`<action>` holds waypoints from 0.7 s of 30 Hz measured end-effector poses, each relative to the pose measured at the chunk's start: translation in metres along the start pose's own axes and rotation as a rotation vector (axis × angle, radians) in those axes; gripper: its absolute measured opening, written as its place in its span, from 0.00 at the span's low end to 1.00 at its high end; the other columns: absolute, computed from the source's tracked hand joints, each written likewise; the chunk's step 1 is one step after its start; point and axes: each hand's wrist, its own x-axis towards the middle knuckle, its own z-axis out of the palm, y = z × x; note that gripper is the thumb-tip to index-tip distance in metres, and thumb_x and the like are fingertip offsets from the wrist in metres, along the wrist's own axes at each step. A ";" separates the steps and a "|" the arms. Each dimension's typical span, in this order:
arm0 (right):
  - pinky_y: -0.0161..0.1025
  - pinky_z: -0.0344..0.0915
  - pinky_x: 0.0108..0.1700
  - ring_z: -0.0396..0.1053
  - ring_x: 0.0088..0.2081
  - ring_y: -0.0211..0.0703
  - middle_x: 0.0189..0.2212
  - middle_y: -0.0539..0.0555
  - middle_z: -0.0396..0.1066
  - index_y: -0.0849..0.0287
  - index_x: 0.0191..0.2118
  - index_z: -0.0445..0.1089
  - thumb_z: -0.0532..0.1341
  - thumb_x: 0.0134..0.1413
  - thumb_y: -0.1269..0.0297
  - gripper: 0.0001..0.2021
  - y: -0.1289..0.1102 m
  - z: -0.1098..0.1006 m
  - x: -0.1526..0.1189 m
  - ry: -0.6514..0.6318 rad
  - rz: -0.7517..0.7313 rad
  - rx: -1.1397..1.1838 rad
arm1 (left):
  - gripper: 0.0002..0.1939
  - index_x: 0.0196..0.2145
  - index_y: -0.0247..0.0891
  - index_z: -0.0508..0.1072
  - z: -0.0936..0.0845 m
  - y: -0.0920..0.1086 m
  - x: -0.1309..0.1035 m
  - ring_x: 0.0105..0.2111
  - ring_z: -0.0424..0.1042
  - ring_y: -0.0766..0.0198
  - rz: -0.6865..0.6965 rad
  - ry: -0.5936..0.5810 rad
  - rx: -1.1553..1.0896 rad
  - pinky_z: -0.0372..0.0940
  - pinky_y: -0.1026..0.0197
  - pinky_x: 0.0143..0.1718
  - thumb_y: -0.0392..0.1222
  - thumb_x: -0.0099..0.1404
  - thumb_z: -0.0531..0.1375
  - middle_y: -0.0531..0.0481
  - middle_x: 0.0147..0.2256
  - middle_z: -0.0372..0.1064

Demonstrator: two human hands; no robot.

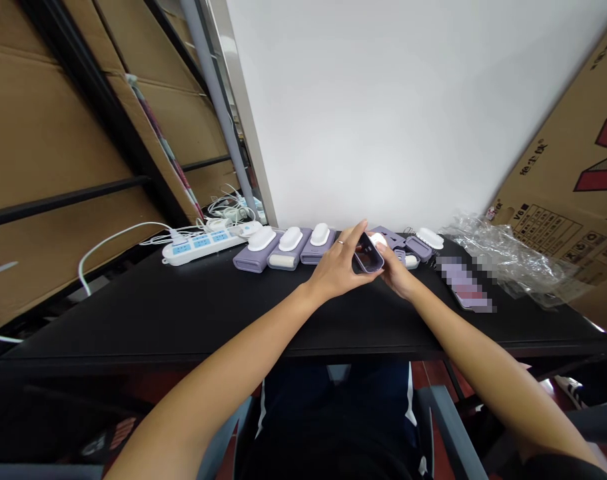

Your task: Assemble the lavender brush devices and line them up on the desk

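Near the back of the black table, my left hand [337, 265] grips a purple hollow case [369, 255] between thumb and fingers, its dark open end tilted toward me. My right hand [394, 270] is closed at the case's right side, its fingers on a rounded white piece [378, 239]. To the left stand purple boxes [251, 260] in a row, with white oval pieces [291, 239] on top. Just right of my hands lie more purple parts [419, 249] and another white oval piece [430, 238].
A white power strip [203, 245] with cables sits at the back left. On the right are a phone [462, 283], crumpled clear plastic [518, 257] and a large cardboard box [558, 193]. The table's front edge [333, 353] runs below my forearms.
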 end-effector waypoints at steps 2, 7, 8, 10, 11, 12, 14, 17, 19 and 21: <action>0.48 0.70 0.61 0.68 0.62 0.51 0.64 0.53 0.67 0.48 0.61 0.65 0.58 0.61 0.36 0.30 0.001 0.003 0.002 0.019 0.006 0.031 | 0.57 0.75 0.53 0.35 0.001 0.002 0.001 0.64 0.65 0.44 -0.058 -0.029 0.002 0.68 0.42 0.60 0.50 0.63 0.70 0.37 0.66 0.60; 0.49 0.73 0.55 0.73 0.53 0.52 0.50 0.55 0.75 0.51 0.54 0.69 0.58 0.59 0.35 0.28 0.002 0.008 0.005 0.129 0.097 0.049 | 0.55 0.75 0.53 0.41 0.000 0.005 0.003 0.64 0.66 0.44 -0.148 -0.096 -0.024 0.69 0.45 0.59 0.49 0.62 0.71 0.39 0.66 0.60; 0.49 0.73 0.54 0.74 0.51 0.52 0.48 0.55 0.75 0.51 0.53 0.69 0.58 0.59 0.35 0.28 0.002 0.009 0.005 0.142 0.106 0.049 | 0.55 0.75 0.52 0.42 -0.001 0.005 0.003 0.64 0.66 0.44 -0.162 -0.104 -0.033 0.69 0.45 0.59 0.49 0.62 0.71 0.39 0.66 0.60; 0.49 0.73 0.52 0.74 0.48 0.52 0.45 0.54 0.75 0.51 0.51 0.68 0.58 0.59 0.35 0.27 0.002 0.010 0.006 0.158 0.109 0.042 | 0.54 0.75 0.52 0.43 -0.001 0.006 0.004 0.64 0.65 0.44 -0.189 -0.114 -0.046 0.68 0.45 0.59 0.50 0.62 0.71 0.39 0.66 0.60; 0.48 0.73 0.52 0.74 0.48 0.52 0.44 0.54 0.75 0.51 0.51 0.68 0.57 0.59 0.35 0.27 0.003 0.011 0.007 0.165 0.112 0.035 | 0.54 0.75 0.51 0.43 -0.001 0.006 0.004 0.64 0.65 0.44 -0.198 -0.115 -0.051 0.68 0.45 0.60 0.50 0.62 0.71 0.39 0.66 0.60; 0.48 0.73 0.51 0.74 0.48 0.51 0.44 0.54 0.75 0.51 0.50 0.68 0.57 0.60 0.35 0.26 0.003 0.012 0.007 0.173 0.115 0.027 | 0.54 0.75 0.51 0.43 -0.001 0.006 0.004 0.64 0.65 0.44 -0.204 -0.116 -0.055 0.68 0.45 0.60 0.50 0.62 0.71 0.38 0.66 0.60; 0.46 0.72 0.51 0.73 0.48 0.50 0.42 0.53 0.74 0.51 0.48 0.67 0.57 0.60 0.38 0.23 0.004 0.012 0.007 0.191 0.127 0.028 | 0.54 0.75 0.51 0.42 -0.001 0.007 0.004 0.64 0.65 0.44 -0.200 -0.120 -0.058 0.68 0.44 0.60 0.49 0.62 0.70 0.38 0.66 0.59; 0.45 0.72 0.52 0.73 0.48 0.49 0.41 0.52 0.74 0.52 0.48 0.67 0.57 0.61 0.39 0.22 0.006 0.012 0.006 0.192 0.134 0.062 | 0.54 0.75 0.51 0.42 0.000 0.008 0.005 0.65 0.64 0.44 -0.176 -0.134 -0.046 0.68 0.44 0.60 0.48 0.62 0.70 0.38 0.67 0.59; 0.46 0.72 0.53 0.73 0.49 0.49 0.43 0.53 0.74 0.51 0.51 0.68 0.56 0.62 0.38 0.24 0.006 0.010 0.006 0.177 0.123 0.064 | 0.53 0.74 0.51 0.44 -0.001 0.008 0.005 0.65 0.64 0.44 -0.162 -0.139 -0.033 0.68 0.44 0.60 0.48 0.62 0.70 0.38 0.67 0.59; 0.46 0.72 0.54 0.72 0.53 0.50 0.47 0.54 0.74 0.50 0.53 0.68 0.57 0.62 0.37 0.25 0.004 0.008 0.006 0.152 0.090 0.029 | 0.51 0.74 0.51 0.46 -0.001 0.006 0.005 0.65 0.64 0.44 -0.145 -0.132 -0.026 0.68 0.43 0.61 0.48 0.62 0.70 0.39 0.67 0.59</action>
